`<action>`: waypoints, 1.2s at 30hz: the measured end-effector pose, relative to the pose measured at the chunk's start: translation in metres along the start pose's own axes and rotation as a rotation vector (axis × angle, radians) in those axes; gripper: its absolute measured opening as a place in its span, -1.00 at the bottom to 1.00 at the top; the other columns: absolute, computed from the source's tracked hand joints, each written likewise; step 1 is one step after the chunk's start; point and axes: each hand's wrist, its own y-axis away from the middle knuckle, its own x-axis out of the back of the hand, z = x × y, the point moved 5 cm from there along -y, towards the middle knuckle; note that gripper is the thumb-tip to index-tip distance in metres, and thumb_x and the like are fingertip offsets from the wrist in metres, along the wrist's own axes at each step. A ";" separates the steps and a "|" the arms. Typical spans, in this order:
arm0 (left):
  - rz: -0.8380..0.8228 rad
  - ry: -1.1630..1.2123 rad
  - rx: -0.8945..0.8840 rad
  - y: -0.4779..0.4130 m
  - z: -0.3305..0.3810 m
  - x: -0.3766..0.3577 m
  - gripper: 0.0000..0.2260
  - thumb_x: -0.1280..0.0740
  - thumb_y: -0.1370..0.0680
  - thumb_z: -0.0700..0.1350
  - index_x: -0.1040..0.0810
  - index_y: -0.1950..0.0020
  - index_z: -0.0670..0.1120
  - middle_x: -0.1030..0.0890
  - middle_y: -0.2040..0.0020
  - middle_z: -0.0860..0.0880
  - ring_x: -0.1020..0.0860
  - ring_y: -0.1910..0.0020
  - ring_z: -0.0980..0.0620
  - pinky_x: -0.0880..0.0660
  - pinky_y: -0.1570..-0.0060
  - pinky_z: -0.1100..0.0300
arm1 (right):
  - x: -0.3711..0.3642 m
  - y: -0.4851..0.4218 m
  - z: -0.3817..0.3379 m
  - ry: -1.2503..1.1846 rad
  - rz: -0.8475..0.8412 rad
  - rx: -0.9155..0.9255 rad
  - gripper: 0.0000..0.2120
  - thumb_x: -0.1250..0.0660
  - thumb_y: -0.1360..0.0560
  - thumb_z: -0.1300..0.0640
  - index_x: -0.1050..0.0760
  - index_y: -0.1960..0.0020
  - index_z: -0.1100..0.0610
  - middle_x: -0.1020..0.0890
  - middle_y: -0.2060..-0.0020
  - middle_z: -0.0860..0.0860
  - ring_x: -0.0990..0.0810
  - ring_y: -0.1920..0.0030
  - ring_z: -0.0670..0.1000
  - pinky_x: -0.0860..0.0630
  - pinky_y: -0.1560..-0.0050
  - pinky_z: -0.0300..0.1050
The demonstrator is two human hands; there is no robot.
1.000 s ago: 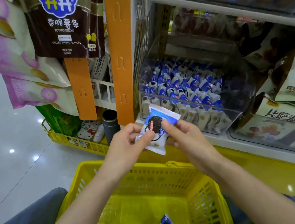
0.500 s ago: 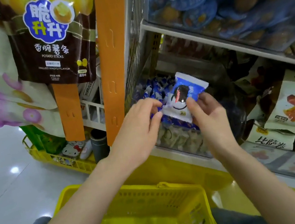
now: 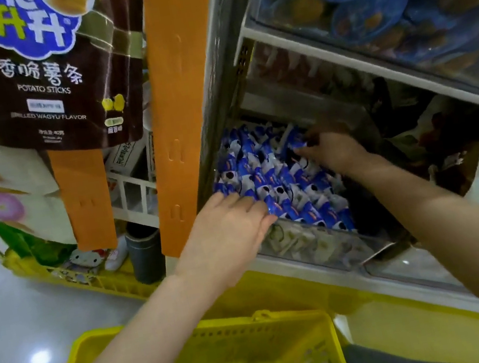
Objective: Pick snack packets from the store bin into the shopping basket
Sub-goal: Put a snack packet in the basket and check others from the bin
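**Both hands in the bin, basket waiting below**

The store bin (image 3: pixel 312 245), a clear-fronted tub on the lower shelf, sits just right of the view's centre, and the blue-and-white snack packets (image 3: pixel 276 181) fill it in a heap.

The left hand (image 3: pixel 227 227) reaches in at the bin's 8 o'clock corner. Its fingers lie fairly straight and close together, flat on top of the nearest packets, gripping none.

The right hand (image 3: pixel 334 149) is deeper in, toward the bin's 1 o'clock. Its fingers are bent down into the pile and their tips touch the packets; whether they pinch one cannot be told in the shadow there.

The yellow shopping basket (image 3: pixel 231 331) is at 6 o'clock, below both forearms, its rim just beneath the shelf edge.

A brown bag of potato sticks (image 3: pixel 45 87) hangs at 10 o'clock, and an orange strip (image 3: pixel 182 95) runs down beside it at 12 o'clock, just left of the bin.
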 end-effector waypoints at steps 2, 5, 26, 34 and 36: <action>0.000 -0.001 -0.008 0.002 -0.002 -0.001 -0.62 0.00 -0.57 0.01 -0.58 0.15 -0.06 -0.61 0.26 0.00 -0.55 0.24 -0.01 -0.41 0.20 0.14 | -0.002 -0.007 -0.001 0.072 -0.094 0.003 -0.58 -0.32 -0.50 -0.02 -0.44 -0.25 0.21 -0.54 -0.06 0.15 -0.45 0.11 0.00 -0.29 0.16 -0.18; 0.016 0.005 -0.003 0.002 -0.002 -0.001 -0.63 -0.01 -0.57 0.01 -0.57 0.15 -0.06 -0.61 0.26 0.00 -0.54 0.24 -0.02 -0.41 0.19 0.13 | -0.004 -0.017 -0.009 0.070 -0.128 -0.005 -0.56 -0.33 -0.49 -0.03 -0.43 -0.28 0.17 -0.52 -0.16 0.14 -0.46 0.06 0.00 -0.33 0.11 -0.17; 0.062 0.031 -0.014 0.002 -0.003 -0.001 -0.68 -0.06 -0.57 -0.01 -0.58 0.12 -0.06 -0.61 0.26 0.01 -0.54 0.26 0.01 -0.46 0.15 0.12 | -0.007 -0.032 -0.008 0.115 -0.133 -0.101 -0.76 -0.34 -0.49 0.03 -0.46 -0.04 0.16 -0.56 0.13 0.07 -0.52 0.26 -0.03 -0.39 0.34 -0.22; 0.056 0.033 -0.012 0.002 -0.002 0.000 -0.69 -0.09 -0.56 -0.01 -0.59 0.13 -0.06 -0.61 0.26 0.00 -0.54 0.26 0.01 -0.46 0.15 0.12 | -0.018 -0.029 -0.013 0.189 -0.254 -0.109 -0.70 -0.30 -0.51 0.00 -0.47 -0.08 0.22 -0.53 0.23 0.06 -0.47 0.34 -0.06 -0.33 0.43 -0.22; 0.057 0.038 -0.011 0.002 -0.002 0.000 -0.68 -0.07 -0.57 -0.01 -0.58 0.13 -0.06 -0.61 0.26 0.00 -0.54 0.26 0.01 -0.46 0.15 0.12 | -0.022 -0.031 -0.018 0.140 -0.263 -0.075 -0.70 -0.30 -0.51 -0.01 -0.48 -0.09 0.20 -0.54 0.21 0.06 -0.48 0.30 -0.05 -0.39 0.37 -0.20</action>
